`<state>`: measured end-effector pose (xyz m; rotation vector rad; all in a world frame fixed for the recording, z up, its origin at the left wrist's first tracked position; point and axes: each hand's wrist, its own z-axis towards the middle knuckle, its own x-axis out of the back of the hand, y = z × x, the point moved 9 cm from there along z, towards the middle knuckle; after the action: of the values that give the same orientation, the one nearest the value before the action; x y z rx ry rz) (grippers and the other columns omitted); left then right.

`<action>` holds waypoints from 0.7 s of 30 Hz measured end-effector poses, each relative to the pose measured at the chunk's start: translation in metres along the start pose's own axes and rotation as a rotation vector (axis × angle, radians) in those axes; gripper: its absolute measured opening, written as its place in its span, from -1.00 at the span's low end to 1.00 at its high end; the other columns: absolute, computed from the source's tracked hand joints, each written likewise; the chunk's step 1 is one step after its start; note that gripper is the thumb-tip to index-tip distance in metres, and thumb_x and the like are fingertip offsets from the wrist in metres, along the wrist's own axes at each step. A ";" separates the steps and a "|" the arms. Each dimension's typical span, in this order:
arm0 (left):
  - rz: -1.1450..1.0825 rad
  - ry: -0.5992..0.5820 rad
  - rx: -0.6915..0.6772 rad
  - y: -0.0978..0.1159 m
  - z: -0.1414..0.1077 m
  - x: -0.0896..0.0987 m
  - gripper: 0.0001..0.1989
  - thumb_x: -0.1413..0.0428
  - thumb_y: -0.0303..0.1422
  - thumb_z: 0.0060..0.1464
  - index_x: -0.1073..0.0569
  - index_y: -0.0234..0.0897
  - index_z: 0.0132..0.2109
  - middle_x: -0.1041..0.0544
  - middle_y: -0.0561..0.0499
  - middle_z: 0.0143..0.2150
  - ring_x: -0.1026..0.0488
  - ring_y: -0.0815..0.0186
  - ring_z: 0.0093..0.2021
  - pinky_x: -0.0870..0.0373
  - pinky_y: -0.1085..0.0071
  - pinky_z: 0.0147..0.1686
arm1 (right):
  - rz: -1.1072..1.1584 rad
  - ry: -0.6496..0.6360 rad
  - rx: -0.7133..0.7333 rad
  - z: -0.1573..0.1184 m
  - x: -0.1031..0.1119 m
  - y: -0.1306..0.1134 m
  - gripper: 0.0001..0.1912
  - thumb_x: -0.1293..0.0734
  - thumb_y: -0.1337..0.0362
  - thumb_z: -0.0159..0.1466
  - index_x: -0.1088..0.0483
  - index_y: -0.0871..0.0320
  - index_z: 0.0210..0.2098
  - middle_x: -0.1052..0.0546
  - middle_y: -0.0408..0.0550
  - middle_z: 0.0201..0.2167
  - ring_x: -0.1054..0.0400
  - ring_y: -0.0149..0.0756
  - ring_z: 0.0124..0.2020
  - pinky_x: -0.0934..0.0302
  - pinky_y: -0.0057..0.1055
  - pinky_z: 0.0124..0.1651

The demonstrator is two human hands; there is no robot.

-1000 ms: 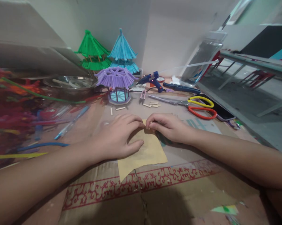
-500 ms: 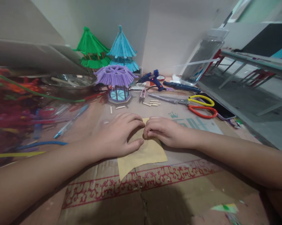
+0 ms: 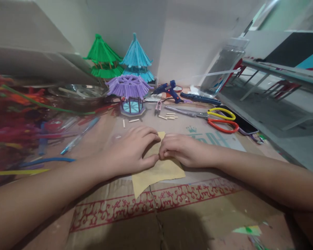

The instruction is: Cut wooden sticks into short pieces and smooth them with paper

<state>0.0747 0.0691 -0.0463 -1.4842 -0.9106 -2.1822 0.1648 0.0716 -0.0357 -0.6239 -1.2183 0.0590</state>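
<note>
A yellow sheet (image 3: 158, 173), like paper or sandpaper, lies on the cardboard in front of me with a ragged lower edge. My left hand (image 3: 137, 149) rests over its left side, palm down, thumb and fingers apart. On the right side of the sheet, my right hand (image 3: 181, 149) is closed, its fingers curled and pressed together. Whatever it pinches is hidden. The two hands almost meet at the fingertips. Beyond them lie several short wooden sticks (image 3: 169, 116) and a small pair of snips (image 3: 157, 108).
Behind stand purple (image 3: 130, 86), blue (image 3: 136, 52) and green (image 3: 101, 50) pavilion models. A blue glue gun (image 3: 172, 91), scissors (image 3: 221, 121) and a phone (image 3: 241, 121) lie to the right. Leftward are a metal bowl (image 3: 75, 99) and a blurred heap of fuzzy stems (image 3: 7, 128).
My right hand has shifted very slightly down, and my left thumb tip now meets its fingers. The sheet stays almost in place. The view has tilted a little.
</note>
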 end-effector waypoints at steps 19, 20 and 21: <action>0.005 0.012 -0.015 0.000 0.001 0.001 -0.62 -0.12 -0.19 0.20 -0.45 -0.32 0.07 -0.48 -0.22 0.13 -0.38 -0.03 0.18 -0.32 -0.04 0.18 | -0.077 0.003 0.063 0.001 -0.001 -0.004 -0.78 -0.19 0.39 0.41 -0.47 0.15 -0.25 -0.58 -0.01 -0.31 -0.40 -0.26 -0.20 -0.28 -0.34 -0.14; 0.010 0.012 -0.018 0.001 0.001 0.001 -0.61 -0.12 -0.19 0.20 -0.45 -0.32 0.08 -0.47 -0.23 0.14 -0.38 -0.03 0.19 -0.31 -0.05 0.19 | -0.135 0.000 0.067 0.001 -0.001 -0.004 -0.79 -0.20 0.39 0.40 -0.48 0.15 -0.24 -0.57 0.00 -0.30 -0.38 -0.24 -0.20 -0.27 -0.32 -0.13; 0.015 0.011 -0.016 0.000 0.001 0.000 -0.61 -0.12 -0.18 0.21 -0.45 -0.32 0.08 -0.47 -0.23 0.15 -0.37 -0.04 0.19 -0.31 -0.05 0.19 | -0.186 0.031 0.057 0.001 0.001 -0.002 -0.78 -0.20 0.41 0.39 -0.48 0.16 -0.26 -0.56 0.01 -0.32 -0.37 -0.24 -0.23 -0.26 -0.30 -0.14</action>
<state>0.0754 0.0694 -0.0456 -1.4799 -0.8776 -2.1897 0.1640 0.0713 -0.0334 -0.4580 -1.2359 -0.0709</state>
